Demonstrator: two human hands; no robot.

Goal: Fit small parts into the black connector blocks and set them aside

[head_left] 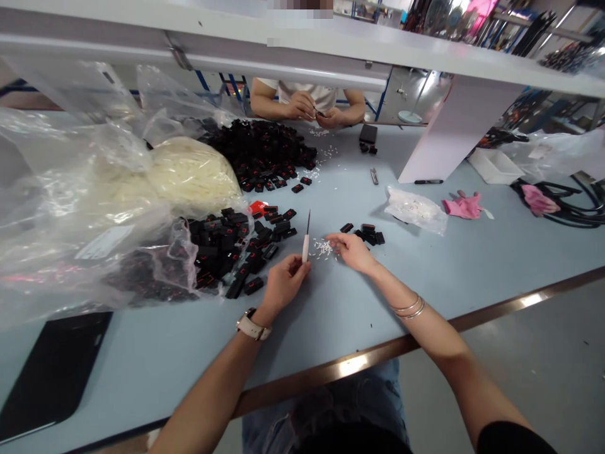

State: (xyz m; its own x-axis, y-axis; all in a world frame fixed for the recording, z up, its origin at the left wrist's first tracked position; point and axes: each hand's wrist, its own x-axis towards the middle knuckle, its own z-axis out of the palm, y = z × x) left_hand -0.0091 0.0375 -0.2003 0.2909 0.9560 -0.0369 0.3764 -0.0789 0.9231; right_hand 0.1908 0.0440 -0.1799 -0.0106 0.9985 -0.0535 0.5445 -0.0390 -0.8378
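Note:
My left hand [286, 282] is closed around a slim screwdriver [305, 248] with a white handle, its thin dark shaft pointing up and away. Just right of it lies a small heap of tiny white pieces [324, 248] on the blue table. At the heap's right edge is my right hand [353, 251], fingers stretched toward the pieces and slightly apart; no held item shows. Beyond that hand sit several small black plastic parts [369, 234]. A larger spread of similar black parts [222, 243], some with red marks, spills from a clear bag left of my left hand.
Clear plastic bags [118, 170] crowd the left side, near a large black part heap [265, 151]. A co-worker's hands [314, 110] work across the table. A white panel [454, 129], small bag [416, 209], pink glove [463, 205] and pen [428, 181] are right. A black tablet-like slab [51, 372] lies front left.

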